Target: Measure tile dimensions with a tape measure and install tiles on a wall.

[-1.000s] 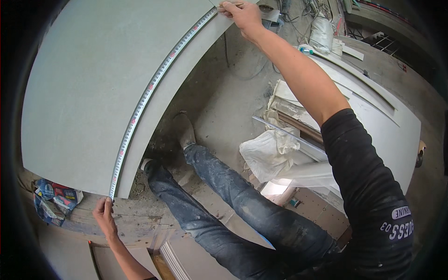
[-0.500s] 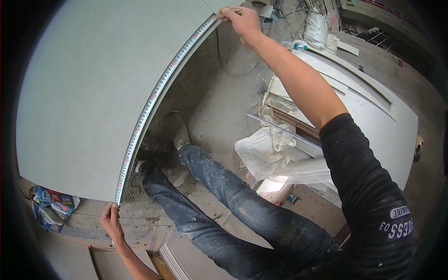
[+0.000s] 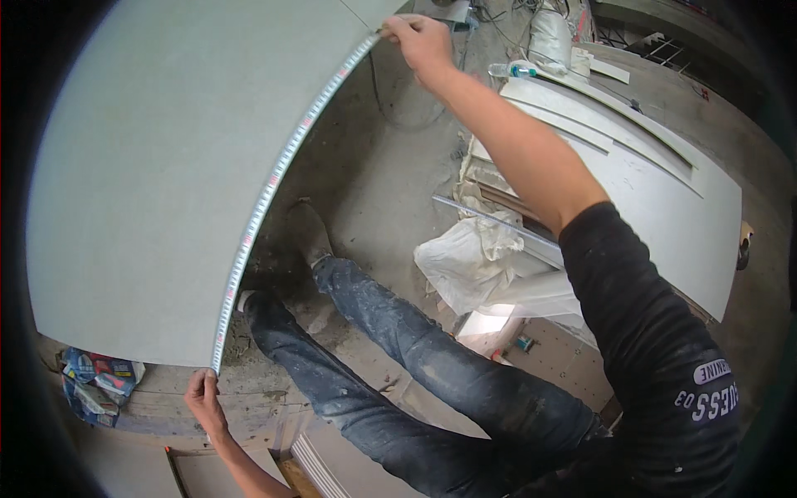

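Observation:
A long metal ruler (image 3: 272,183) with dark graduations and red figures runs along the near edge of a large pale grey-green board (image 3: 166,191); the wide lens makes it look bowed. My left hand (image 3: 206,402) pinches its lower end at the board's bottom corner, thumb and finger closed. At the upper end, my right hand (image 3: 425,51) is closed, with thumb and fingers pressed together on the ruler's tip. A small dark point shows by these fingertips, too small to make out. A thin line crosses the board near this hand.
White boards (image 3: 656,199) and narrow offcuts are stacked at right, with white plastic sheeting (image 3: 465,261) and another graduated strip (image 3: 498,222). A clear bottle (image 3: 510,71) lies behind. My legs (image 3: 415,349) stretch over the dusty floor. A crumpled printed bag (image 3: 100,382) lies lower left.
The view has shifted slightly. The ruler now lies closer to the board's edge, covering the pale rim seen before, and its marks are blurred. Both hands still grip its ends.

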Available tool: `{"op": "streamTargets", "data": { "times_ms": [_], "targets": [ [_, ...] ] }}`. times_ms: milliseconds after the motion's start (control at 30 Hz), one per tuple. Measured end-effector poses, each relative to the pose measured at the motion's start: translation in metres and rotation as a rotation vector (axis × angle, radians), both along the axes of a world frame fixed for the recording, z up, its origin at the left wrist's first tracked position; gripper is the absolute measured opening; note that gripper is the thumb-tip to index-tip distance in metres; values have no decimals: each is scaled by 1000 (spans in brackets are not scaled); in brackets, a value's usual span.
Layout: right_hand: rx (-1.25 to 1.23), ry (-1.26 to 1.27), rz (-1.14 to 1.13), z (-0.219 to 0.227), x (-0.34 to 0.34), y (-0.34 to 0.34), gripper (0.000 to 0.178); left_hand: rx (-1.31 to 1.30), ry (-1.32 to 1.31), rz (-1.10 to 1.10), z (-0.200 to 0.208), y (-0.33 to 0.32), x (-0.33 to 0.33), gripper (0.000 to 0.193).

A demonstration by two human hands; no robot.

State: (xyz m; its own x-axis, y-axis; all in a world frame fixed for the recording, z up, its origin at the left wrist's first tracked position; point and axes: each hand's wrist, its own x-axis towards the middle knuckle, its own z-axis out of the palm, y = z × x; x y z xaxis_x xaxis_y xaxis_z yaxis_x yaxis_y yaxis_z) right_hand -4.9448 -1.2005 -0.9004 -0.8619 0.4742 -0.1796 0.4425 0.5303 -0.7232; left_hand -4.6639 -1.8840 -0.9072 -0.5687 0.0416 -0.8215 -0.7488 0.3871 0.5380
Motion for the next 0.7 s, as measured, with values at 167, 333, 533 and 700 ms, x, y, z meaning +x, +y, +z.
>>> {"op": "streamTargets", "data": {
  "times_ms": [167,333,533,700],
  "targets": [
    [176,-6,-98,62,68,-18,39,11,-27,48,34,-18,26,11],
    [423,-316,158,179,257,-8,27,82,-89,58,160,46,56,16],
    [327,-1278,582,334,476,-59,40,22,-89,342,363,94,120,30],
    [-23,-1010,231,430,426,-94,50,-10,221,496,489,107,111,33]
  ]
}}
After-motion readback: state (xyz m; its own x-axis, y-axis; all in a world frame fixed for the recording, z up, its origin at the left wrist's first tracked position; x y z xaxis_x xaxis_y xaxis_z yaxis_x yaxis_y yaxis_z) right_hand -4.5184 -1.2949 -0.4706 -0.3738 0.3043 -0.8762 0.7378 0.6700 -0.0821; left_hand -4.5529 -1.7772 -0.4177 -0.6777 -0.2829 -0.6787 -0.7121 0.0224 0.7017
